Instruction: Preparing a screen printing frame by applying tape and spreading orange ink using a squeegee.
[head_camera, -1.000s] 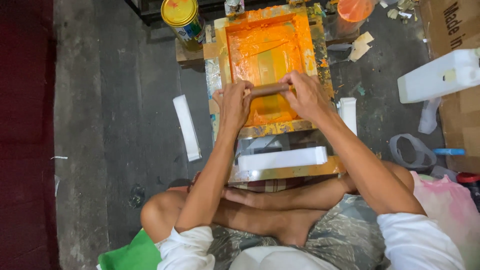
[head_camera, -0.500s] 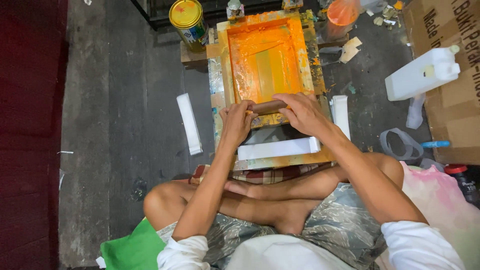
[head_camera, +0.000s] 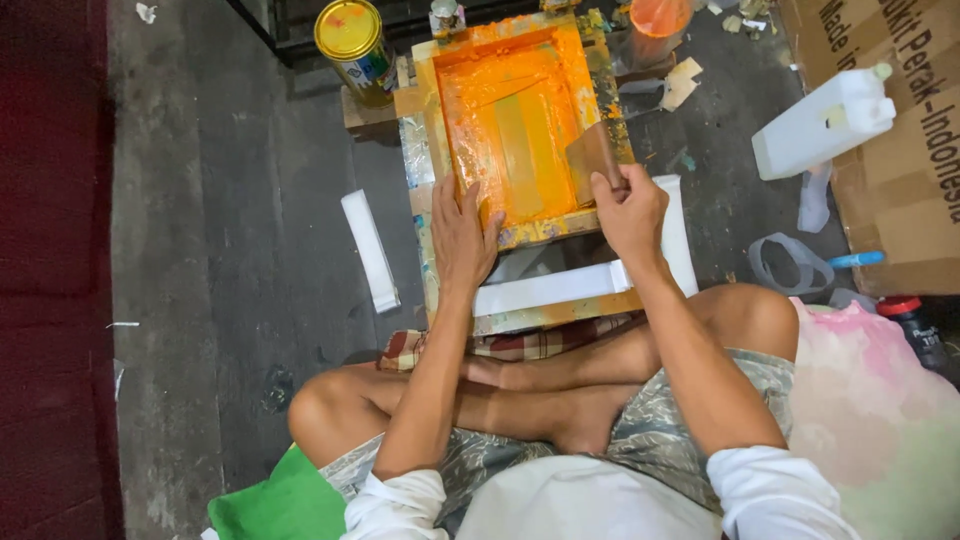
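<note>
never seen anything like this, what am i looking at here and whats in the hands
This is one view from a camera worn on a person's head, looking down at their own lap and hands as they sit cross-legged on a grey floor. In front of them lies a wooden printing frame coated in orange ink. The left hand rests flat on its near edge. The right hand holds a flat brownish scraper tilted against the frame's right side. Nearby are a yellow-lidded can, a white jug and white strips.
</note>
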